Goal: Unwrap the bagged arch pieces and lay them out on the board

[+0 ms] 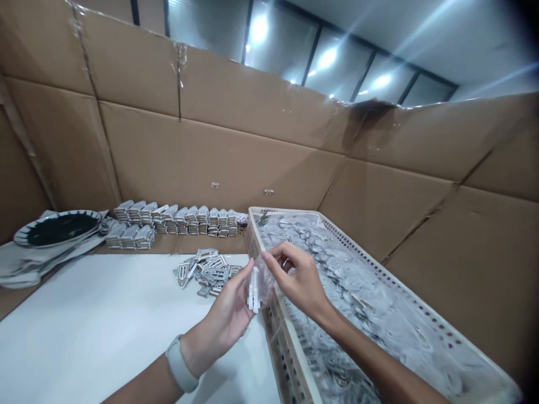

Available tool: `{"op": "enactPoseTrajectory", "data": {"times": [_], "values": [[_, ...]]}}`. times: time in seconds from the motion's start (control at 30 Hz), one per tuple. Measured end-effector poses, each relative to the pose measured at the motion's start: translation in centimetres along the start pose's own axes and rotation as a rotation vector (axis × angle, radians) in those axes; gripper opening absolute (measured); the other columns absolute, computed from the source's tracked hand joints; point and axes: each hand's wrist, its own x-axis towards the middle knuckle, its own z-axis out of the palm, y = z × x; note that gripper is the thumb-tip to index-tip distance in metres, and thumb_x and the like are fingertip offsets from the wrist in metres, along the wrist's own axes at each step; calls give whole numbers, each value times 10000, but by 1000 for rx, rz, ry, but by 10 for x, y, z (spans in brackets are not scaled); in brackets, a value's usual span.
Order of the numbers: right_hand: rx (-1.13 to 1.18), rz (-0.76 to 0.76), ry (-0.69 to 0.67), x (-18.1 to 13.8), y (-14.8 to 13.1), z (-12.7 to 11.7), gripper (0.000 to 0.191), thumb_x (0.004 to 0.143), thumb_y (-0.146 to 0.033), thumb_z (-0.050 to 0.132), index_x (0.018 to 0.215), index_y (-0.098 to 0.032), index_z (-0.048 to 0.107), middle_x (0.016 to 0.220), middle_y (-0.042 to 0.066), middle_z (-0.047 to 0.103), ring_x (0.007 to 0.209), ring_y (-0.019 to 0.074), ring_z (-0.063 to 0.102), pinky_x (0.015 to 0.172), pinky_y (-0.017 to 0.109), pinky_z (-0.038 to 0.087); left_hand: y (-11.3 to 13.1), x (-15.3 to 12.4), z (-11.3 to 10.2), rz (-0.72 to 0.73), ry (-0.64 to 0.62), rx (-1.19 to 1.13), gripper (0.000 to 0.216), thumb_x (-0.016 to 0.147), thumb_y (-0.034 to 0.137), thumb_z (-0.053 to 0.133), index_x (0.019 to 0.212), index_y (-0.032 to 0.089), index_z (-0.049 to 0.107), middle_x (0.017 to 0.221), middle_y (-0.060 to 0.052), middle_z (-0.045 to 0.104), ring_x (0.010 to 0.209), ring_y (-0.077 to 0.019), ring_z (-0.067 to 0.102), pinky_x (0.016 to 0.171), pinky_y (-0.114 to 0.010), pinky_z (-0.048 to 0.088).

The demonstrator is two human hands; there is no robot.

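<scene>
Fingers (274,264) of left hand (227,314), right hand (305,279) clamped on clear bag (264,285); wall marks (268,192) unreadably small.

Tall, creased brown cardboard walls (252,151) rise behind a smooth white desk (84,320) and along both sides, clear tape (181,54) shining at one seam. Above them, dark-framed glass panes (290,42) glare with bright white lights (260,28) beside a pale ceiling (463,47).

Workshop or small factory

Cardboard walls (252,163) box in a white table (105,331). Stacks of matching small parts (192,219) line the back; a perforated plastic crate (282,331) brims with clear-bagged pieces (357,280), production quantities. Bright lights (327,58) show at dark-framed panes (284,42) above.
</scene>
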Motion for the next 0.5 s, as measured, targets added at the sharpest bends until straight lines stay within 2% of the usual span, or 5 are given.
{"op": "enactPoseTrajectory", "data": {"times": [0.13,0.23,0.37,0.43,0.5], "values": [[1,18,55,3,5,-5,250,1030,-370,656,850,-206,714,791,4,693,641,132,577,600,273,448,2,-2,-1,-56,11,-9,262,1023,322,684,1215,147,719,979,-43,754,753,-131,702,642,-236,589],[-25,29,129,9,7,-14,250,1025,-393,667,864,-209,721,783,4,693,633,136,578,588,273,450,5,-2,-4,-85,-3,11,268,978,330,745,1179,157,707,925,-20,705,678,-93,644,522,-182,497],[-64,5,287,13,-17,-48,229,1021,-398,681,874,-224,711,758,1,674,655,150,591,607,281,469,18,4,-11,-35,34,75,246,932,337,791,1053,158,674,875,-10,645,606,-60,555,441,-153,370],[-88,-22,260,2,-40,-75,211,1022,-379,684,864,-241,701,734,-3,655,638,154,586,597,281,475,30,11,-19,42,60,171,312,889,372,833,1049,165,663,904,-7,633,624,-58,546,458,-156,363],[-145,-71,90,-26,-63,-103,203,1010,-369,703,839,-259,696,732,2,658,636,161,592,597,286,484,43,24,-32,148,103,373,394,839,416,870,1066,177,654,962,-9,636,669,-67,563,502,-168,390]]}}
